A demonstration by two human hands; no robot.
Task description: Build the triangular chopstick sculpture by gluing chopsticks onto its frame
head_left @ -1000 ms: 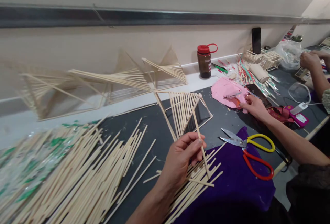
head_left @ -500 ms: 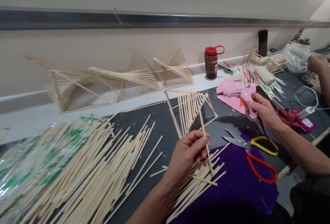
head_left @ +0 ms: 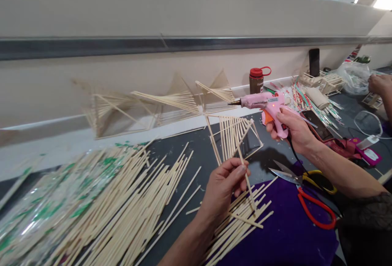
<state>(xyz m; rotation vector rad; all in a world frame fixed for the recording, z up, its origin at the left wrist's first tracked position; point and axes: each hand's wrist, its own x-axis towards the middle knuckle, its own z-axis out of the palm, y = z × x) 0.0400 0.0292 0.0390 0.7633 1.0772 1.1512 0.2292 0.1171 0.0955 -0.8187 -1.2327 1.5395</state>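
Note:
Between the thumb and fingers of my left hand [head_left: 228, 182] is a thin wooden stick [head_left: 250, 188], held slanting over a small pile of cut sticks [head_left: 241, 221]. My right hand [head_left: 290, 129] grips a pink hot glue gun [head_left: 263, 101] by its handle, nozzle pointing left and a small red light lit. Just beyond my left hand stands a twisted stick frame [head_left: 228, 137], with its ribs fanned out. Below my right forearm lie scissors [head_left: 301, 182] with one yellow and one red handle, partly over a purple sheet [head_left: 284, 221].
Long loose sticks [head_left: 131, 200] and a plastic bag of sticks [head_left: 61, 200] cover the left side. More stick frames [head_left: 171, 102] stand along the wall. A red-lidded bottle [head_left: 256, 81] and a phone [head_left: 314, 62] are at the back. Another person's hand [head_left: 379, 84] works at far right.
My right hand has lifted the glue gun from near the table, up and to the left. My left hand keeps the stick in nearly the same place. The camera view has tilted upward.

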